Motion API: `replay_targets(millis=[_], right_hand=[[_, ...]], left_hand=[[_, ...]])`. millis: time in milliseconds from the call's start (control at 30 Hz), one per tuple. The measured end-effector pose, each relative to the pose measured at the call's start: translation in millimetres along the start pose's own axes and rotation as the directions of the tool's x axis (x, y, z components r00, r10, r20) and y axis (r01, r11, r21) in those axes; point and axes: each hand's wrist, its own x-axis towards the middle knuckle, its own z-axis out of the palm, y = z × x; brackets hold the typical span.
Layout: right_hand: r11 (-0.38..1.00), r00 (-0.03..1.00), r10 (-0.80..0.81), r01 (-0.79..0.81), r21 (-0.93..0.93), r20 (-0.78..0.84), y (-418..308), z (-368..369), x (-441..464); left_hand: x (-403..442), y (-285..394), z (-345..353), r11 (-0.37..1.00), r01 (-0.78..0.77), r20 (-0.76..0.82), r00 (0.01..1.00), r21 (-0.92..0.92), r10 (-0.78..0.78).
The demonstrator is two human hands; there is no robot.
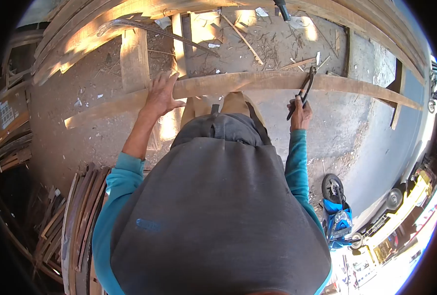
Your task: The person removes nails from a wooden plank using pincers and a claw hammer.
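A long wooden board (238, 81) lies crosswise in front of me. My left hand (160, 96) rests on its left part with the fingers laid over the wood and the thumb held apart. My right hand (300, 114) is closed round the dark handles of a pair of pincers (308, 86). The pincers' head is over the far edge of the board, right of the middle. Whether the jaws hold a nail is too small to make out.
Beyond the board, nails and scraps (272, 44) litter the floor. Stacked long boards (375, 29) curve along the far side. More timber (83, 211) stands at the lower left. A blue motorbike (337, 216) is at the lower right.
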Motion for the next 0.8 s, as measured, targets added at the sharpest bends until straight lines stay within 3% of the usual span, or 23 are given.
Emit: replay_targets(millis=[67,133,200,267,400,467,533,600,800], right_hand=[[0.999,1.000,0.000,0.000,0.032,0.003,-2.1,12.9,-19.2],[0.996,0.999,0.009,-0.005,0.085,-0.048,-0.1,31.2,-44.4],[0.995,1.000,0.004,-0.002,0.098,-0.017,6.5,44.7,-72.0],[0.996,1.000,-0.019,0.020,0.087,-0.005,9.4,58.9,-104.2],[0.999,0.998,-0.020,0.022,-0.034,0.053,6.1,76.0,-161.3],[0.998,0.994,-0.057,0.058,-0.012,0.094,11.2,78.1,-171.4],[0.997,0.996,-0.037,0.042,-0.064,0.081,-4.2,79.7,-169.2],[0.989,0.986,-0.115,0.125,-0.081,0.123,-4.5,73.2,-163.3],[0.974,0.980,-0.180,0.189,-0.122,0.086,-24.7,60.1,-149.3]], left_hand=[[-7.6,-20.6,5.9,0.999,0.025,0.013,1.000,0.034,-0.026],[-4.5,-25.9,-0.9,0.989,0.028,0.195,0.981,-0.143,0.000],[7.1,-33.5,-10.1,0.985,0.012,0.184,0.983,-0.175,0.021],[22.7,-37.1,-21.1,0.958,0.068,0.404,0.913,-0.279,0.053],[26.7,-34.1,-20.3,0.975,0.063,0.461,0.886,-0.214,0.044],[15.2,-30.1,-15.9,0.982,0.063,0.394,0.919,-0.179,0.013],[-11.3,-20.1,10.0,0.995,-0.022,0.079,0.996,-0.094,0.030],[-25.9,-14.0,22.4,0.998,-0.062,-0.059,0.996,-0.018,0.061],[-51.0,-6.2,51.6,0.995,-0.077,-0.226,0.970,0.065,0.090]])
